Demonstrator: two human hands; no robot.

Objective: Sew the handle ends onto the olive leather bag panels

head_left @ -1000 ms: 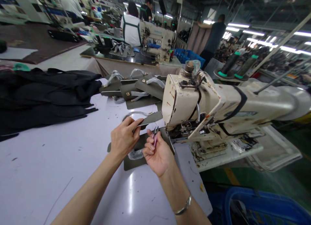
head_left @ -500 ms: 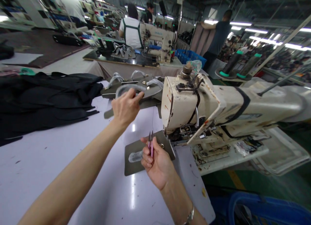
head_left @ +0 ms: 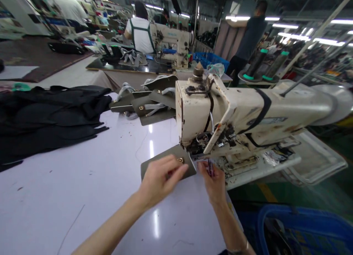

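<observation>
My left hand (head_left: 161, 183) lies over an olive-grey leather panel (head_left: 165, 163) with a small gold stud (head_left: 180, 160), its fingers pressed on the panel's near edge. The panel sits flat on the white table (head_left: 82, 196), its far corner just under the front of a cream sewing machine head (head_left: 204, 115). My right hand (head_left: 213, 182) is beside the panel, near the machine's needle area. Its fingers pinch small pink-handled thread snips (head_left: 210, 167), which are partly hidden and blurred.
Further back lies a stack of similar olive panels (head_left: 143, 105) with gold studs, and black fabric pieces (head_left: 49, 117) lie to the left. A blue plastic crate (head_left: 298, 225) stands below the table's right edge. Co-workers stand at other machines beyond.
My left hand has come back from the stack to the panel at the machine. A panel with a gold stud now covers the clear piece seen earlier. My right hand has moved right, still holding the snips.
</observation>
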